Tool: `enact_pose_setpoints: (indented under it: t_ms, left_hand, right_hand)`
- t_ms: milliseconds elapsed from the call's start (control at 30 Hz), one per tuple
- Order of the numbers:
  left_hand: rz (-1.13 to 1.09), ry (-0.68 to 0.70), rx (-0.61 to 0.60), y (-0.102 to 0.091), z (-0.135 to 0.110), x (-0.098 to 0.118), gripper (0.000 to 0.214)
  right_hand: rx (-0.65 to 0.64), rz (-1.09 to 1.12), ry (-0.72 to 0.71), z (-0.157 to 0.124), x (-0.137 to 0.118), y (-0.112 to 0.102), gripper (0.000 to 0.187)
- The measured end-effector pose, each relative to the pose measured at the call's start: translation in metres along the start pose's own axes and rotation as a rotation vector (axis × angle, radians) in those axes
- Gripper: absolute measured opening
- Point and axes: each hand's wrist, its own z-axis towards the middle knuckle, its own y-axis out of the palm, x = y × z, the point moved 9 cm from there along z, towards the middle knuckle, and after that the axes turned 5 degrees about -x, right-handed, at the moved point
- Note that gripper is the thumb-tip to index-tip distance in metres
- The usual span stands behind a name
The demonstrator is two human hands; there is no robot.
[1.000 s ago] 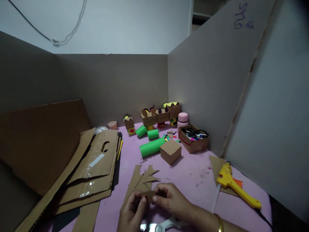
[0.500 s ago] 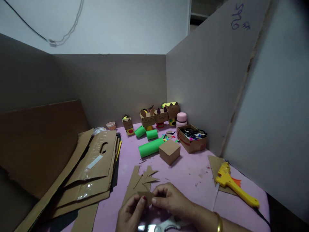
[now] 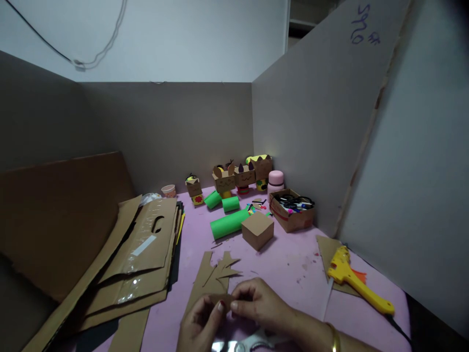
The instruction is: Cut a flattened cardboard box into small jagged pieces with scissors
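A small piece of brown cardboard (image 3: pixel 220 298) is pinched between my two hands at the bottom middle of the head view. My left hand (image 3: pixel 203 320) holds its left side between thumb and fingers. At its right edge, my right hand (image 3: pixel 256 303) grips it with thumb and fingertips. Below the hands lie scissors (image 3: pixel 240 346), partly hidden and cut off by the frame's lower edge. Just beyond the left hand, a cut cardboard sheet (image 3: pixel 201 281) lies flat with pointed scraps (image 3: pixel 229 266) on it.
A cardboard box (image 3: pixel 257 231) and green paper tubes (image 3: pixel 227 225) stand ahead. Right of them is an open box of pens (image 3: pixel 292 220). A yellow glue gun (image 3: pixel 357 283) rests at far right. Stacked cardboard (image 3: pixel 139 264) fills the left. Several cardboard figures (image 3: pixel 224 182) line the back.
The cardboard piece has tilted in my hands, so less of its face shows. My left hand has shifted very slightly right. Everything else stays put.
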Motion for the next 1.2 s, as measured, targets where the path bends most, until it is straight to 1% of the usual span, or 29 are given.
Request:
enact_pose_setpoints:
  t_ms: [100, 267, 367, 467, 600, 633, 733, 800, 833, 933, 1000, 1100, 1200]
  left_hand:
    - [0.013, -0.038, -0.048, 0.001, 0.002, -0.005, 0.026]
    - [0.029, -0.025, -0.023, -0.004, 0.004, -0.005, 0.028]
    - [0.055, -0.012, -0.024, -0.004, 0.004, -0.001, 0.028]
    - [0.047, 0.02, 0.018, -0.007, 0.003, 0.005, 0.03]
    - [-0.009, -0.013, 0.065, -0.011, 0.003, 0.003, 0.028]
    - [-0.027, -0.021, 0.069, -0.012, 0.003, 0.002, 0.027]
    - [-0.078, -0.042, 0.064, -0.012, 0.003, -0.004, 0.027]
    - [-0.115, -0.059, 0.059, -0.012, 0.003, -0.007, 0.027]
    - [-0.134, -0.067, 0.067, -0.013, 0.003, -0.008, 0.027]
    - [-0.162, -0.079, 0.114, -0.02, 0.003, -0.01, 0.026]
    - [-0.169, -0.071, 0.149, -0.025, 0.004, -0.011, 0.026]
    - [-0.197, -0.046, 0.183, -0.033, 0.006, -0.011, 0.025]
    - [-0.207, -0.028, 0.197, -0.038, 0.008, -0.009, 0.025]
  right_hand:
    - [-0.01, -0.027, 0.002, -0.001, -0.001, 0.001, 0.038]
    - [-0.011, -0.139, 0.0, -0.002, -0.005, 0.002, 0.038]
    - [0.0, -0.257, -0.007, -0.001, -0.01, 0.0, 0.034]
    - [-0.001, -0.438, -0.001, -0.004, -0.019, -0.007, 0.025]
    - [-0.118, -0.699, 0.071, -0.021, -0.027, -0.012, 0.005]
    - [-0.14, -0.766, 0.093, -0.026, -0.028, -0.013, 0.005]
    - [-0.239, -1.163, 0.207, -0.041, -0.026, -0.011, 0.028]
    - [-0.319, -1.364, 0.268, -0.046, -0.024, -0.005, 0.031]
    - [-0.357, -1.407, 0.277, -0.048, -0.024, 0.0, 0.029]
    - [-0.465, -1.479, 0.241, -0.046, -0.019, 0.018, 0.02]
    - [-0.515, -1.522, 0.234, -0.044, -0.011, 0.025, 0.022]
    - [-0.53, -1.552, 0.239, -0.042, -0.001, 0.027, 0.025]
    - [-0.534, -1.53, 0.225, -0.044, -0.001, 0.027, 0.026]
